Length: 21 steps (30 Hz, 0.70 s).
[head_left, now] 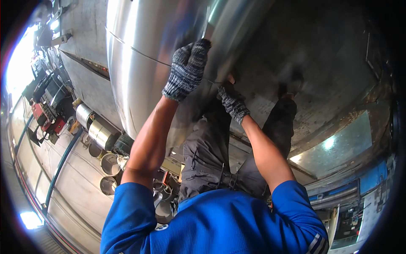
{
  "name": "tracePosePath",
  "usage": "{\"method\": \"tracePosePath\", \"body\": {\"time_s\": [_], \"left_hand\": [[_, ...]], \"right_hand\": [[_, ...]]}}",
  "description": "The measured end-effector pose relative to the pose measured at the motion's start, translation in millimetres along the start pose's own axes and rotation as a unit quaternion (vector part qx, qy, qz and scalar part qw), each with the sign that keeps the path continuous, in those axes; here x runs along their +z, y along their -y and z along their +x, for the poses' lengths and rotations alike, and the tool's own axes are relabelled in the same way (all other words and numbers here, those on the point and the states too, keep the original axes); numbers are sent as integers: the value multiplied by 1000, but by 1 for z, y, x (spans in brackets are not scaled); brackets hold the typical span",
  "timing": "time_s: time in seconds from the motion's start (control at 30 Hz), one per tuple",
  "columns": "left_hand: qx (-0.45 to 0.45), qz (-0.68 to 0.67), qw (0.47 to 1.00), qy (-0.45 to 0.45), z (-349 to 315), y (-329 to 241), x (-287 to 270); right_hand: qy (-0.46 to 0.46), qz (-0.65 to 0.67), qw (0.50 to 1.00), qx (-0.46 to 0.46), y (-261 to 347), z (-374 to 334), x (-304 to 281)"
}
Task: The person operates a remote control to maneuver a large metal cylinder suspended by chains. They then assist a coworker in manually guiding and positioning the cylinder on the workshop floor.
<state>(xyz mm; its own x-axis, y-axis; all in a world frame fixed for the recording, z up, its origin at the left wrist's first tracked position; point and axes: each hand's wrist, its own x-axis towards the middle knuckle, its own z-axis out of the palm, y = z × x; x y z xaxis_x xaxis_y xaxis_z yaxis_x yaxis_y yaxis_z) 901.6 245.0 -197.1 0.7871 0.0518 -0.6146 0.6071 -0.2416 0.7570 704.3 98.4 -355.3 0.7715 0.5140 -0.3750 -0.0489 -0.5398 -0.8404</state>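
A large, shiny metal cylinder (144,80) with a curved surface lies in front of me. My left hand (186,70), in a black-and-white knitted glove, is closed against it. A narrow, flat metal strip (207,29) rises from that fist, its upper part blurred. Across the cylinder runs a thin dark line (144,55), like a wire or cord; it passes behind my left hand and reaches close to my right hand. My right hand (232,103), in a matching glove, is closed low by the cylinder's right side. What its fingers hold is hidden.
Metal drums and cans (99,133) stand at left, with red machinery (38,110) beyond. A grey plate (338,146) lies at right on the dark floor (270,51). My trousered legs (207,148) are beside the cylinder, and a bare foot (231,78) shows near my right hand.
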Motion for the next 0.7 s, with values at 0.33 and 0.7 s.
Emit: {"method": "tracePosePath", "body": {"time_s": [0.33,0.7], "left_hand": [[114,464,838,263,63,0,103],[219,613,465,600,70,141,157]], "right_hand": [[97,112,982,115,108,-22,-69],[-8,-398,860,-320,132,2,-91]]}}
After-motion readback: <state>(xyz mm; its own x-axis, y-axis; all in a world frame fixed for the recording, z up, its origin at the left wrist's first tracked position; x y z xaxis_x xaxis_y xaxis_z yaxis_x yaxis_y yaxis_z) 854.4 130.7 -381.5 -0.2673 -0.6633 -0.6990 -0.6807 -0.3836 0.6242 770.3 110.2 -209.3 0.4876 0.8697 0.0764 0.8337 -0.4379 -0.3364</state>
